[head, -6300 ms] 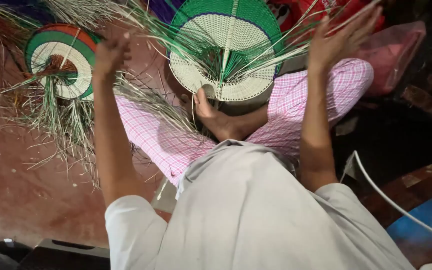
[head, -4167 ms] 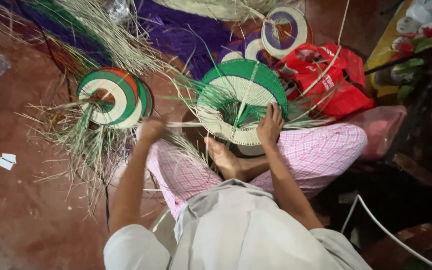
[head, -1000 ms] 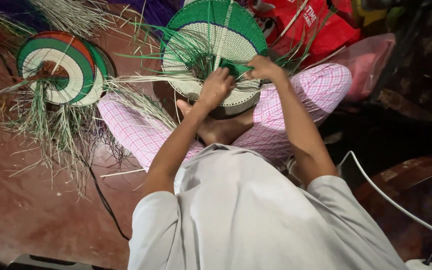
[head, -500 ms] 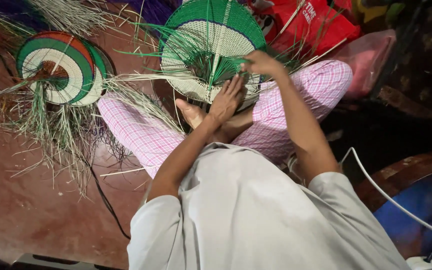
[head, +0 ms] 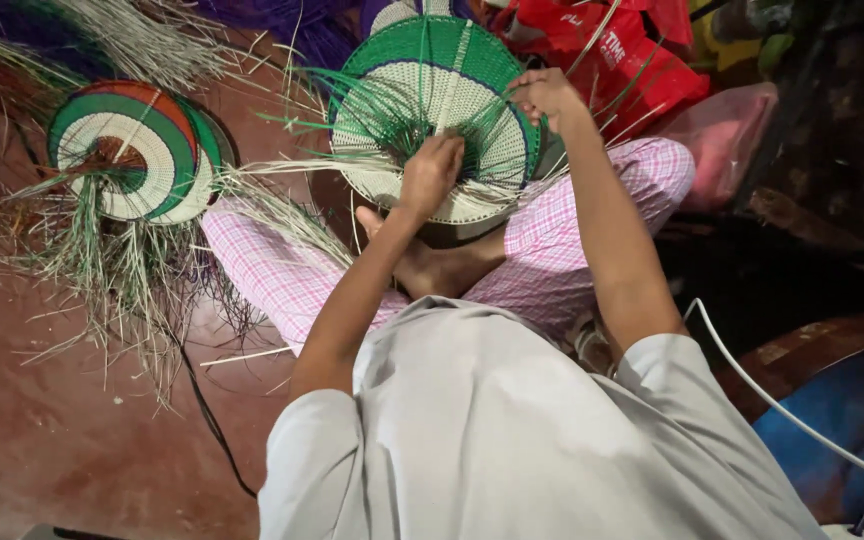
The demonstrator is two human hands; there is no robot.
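At the left of the frame a finished woven disc (head: 130, 150) in green, red and cream lies on the reddish floor (head: 42, 430), its lower edge lost under a spray of loose grass strands (head: 122, 270). A thin black cord (head: 214, 430) runs down from that tangle and out of sight behind the grey shirt.

In the upper centre, the green and cream woven disc (head: 432, 90) rests over the person's crossed legs in pink checked cloth; its top edge is cut off by the frame. The left hand (head: 430, 172) lies on the disc's cream middle, fingers curled narrow on green strands, though which strand it pinches is hard to make out. The right hand (head: 544, 95) grips the disc's right rim, fingers closed over the edge. 1 bare foot shows below the disc.

At the upper right, red bags (head: 642, 60) are partly cut off.
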